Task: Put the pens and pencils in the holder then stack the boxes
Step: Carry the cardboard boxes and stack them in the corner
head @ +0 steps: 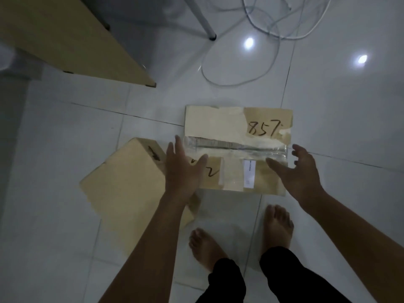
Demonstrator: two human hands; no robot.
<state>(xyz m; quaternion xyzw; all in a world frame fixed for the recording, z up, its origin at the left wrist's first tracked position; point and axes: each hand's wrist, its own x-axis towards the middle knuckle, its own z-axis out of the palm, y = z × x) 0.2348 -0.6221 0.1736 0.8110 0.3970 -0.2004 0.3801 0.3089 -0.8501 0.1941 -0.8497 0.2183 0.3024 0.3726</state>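
A taped cardboard box [231, 125] marked "857" lies on the white tiled floor in the middle of the head view. A second, plain cardboard box [124, 178] lies tilted to its left, touching it. My left hand [182, 169] hovers with spread fingers over the marked box's left edge. My right hand [299, 171] hovers with spread fingers at its right edge. Neither hand grips anything. No pens, pencils or holder are in view.
A wooden desk [65, 38] juts in from the upper left. A white table leg [205, 22] and loose white cables [258, 71] lie on the floor behind the boxes. My bare feet [277, 224] stand just in front of the marked box.
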